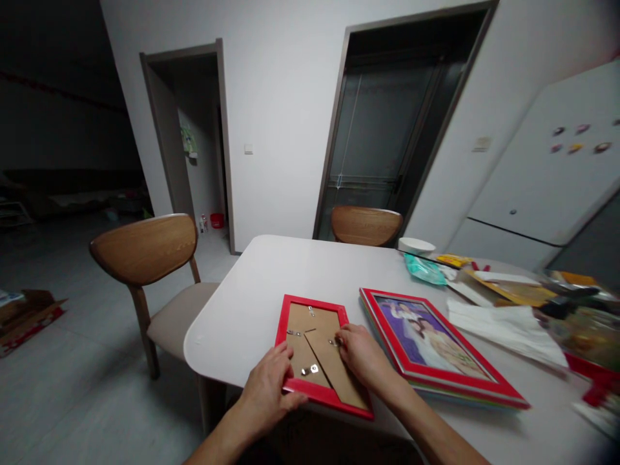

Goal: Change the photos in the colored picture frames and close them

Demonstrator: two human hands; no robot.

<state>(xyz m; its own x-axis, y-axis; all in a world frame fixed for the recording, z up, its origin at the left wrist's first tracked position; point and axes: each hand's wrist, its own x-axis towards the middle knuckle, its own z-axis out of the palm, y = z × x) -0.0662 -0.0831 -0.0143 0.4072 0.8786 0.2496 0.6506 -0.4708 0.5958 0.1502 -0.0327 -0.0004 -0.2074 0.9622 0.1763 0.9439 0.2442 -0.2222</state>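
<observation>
A red picture frame (312,392) lies face down on the table near its front edge. Its brown backing board (300,354) faces up, with a slanted stand flap (334,365) on it and small metal clips (311,310) along the sides. My left hand (270,381) grips the frame's lower left corner, fingers along the left bar and thumb on the bottom bar. At the right side, my right hand (361,352) has its fingers closed at a metal clip (333,341), which they partly cover. Beside my right hand rests a stack of larger frames, topped by a red-edged framed photo (431,336).
The white table (232,303) has rounded corners. On its right are white paper (504,326), a teal packet (425,268), a white bowl (416,245) and assorted clutter. Wooden chairs stand at the left (145,248) and far side (367,225).
</observation>
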